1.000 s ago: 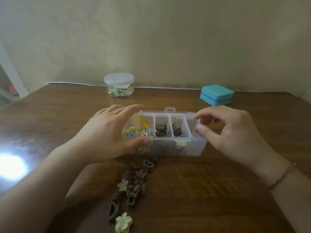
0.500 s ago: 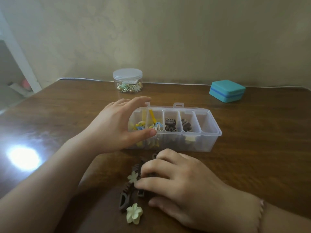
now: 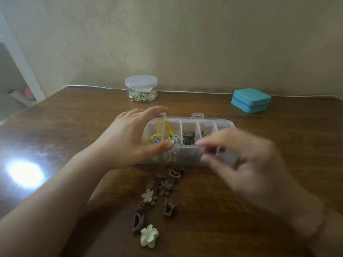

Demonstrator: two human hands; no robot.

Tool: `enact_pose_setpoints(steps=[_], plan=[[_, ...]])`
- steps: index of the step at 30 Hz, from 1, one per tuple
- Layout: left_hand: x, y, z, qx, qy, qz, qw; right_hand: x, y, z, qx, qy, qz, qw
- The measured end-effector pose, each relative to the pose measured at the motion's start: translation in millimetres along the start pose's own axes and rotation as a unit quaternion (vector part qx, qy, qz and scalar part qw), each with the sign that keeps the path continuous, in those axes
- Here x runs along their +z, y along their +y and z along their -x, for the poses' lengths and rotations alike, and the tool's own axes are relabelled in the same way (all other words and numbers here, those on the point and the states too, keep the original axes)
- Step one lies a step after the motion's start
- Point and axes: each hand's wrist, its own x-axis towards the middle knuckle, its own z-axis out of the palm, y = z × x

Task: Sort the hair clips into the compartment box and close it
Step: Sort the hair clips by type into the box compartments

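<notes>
Right hand (image 3: 246, 164) risen, blurred — over ribbed clear-plastic box (image 3: 189, 156).

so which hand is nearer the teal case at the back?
Right. The right hand, motion-blurred, is over the right end of the compartment box, below the teal case. The left hand holds the box's left end, farther away.

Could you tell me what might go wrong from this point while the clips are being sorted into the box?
The right hand is motion-blurred over the compartment box, so a clip could drop into the wrong compartment; whether it holds one, I cannot tell. Only the left hand steadies the box at one end; a bump might shift it. The cream flower clip lies near the table's front, where a forearm could knock it.
</notes>
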Motion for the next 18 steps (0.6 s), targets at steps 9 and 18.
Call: enact_pose_setpoints(steps=[9, 18], plan=[[0, 1, 1, 0.0, 0.001, 0.005, 1.0, -11, 23, -7, 0.088, 0.13, 0.088, 0.984], [2, -1, 0, 0.001, 0.006, 0.016, 1.0, 35, -18, 12, -0.133, -0.25, 0.025, 0.959]])
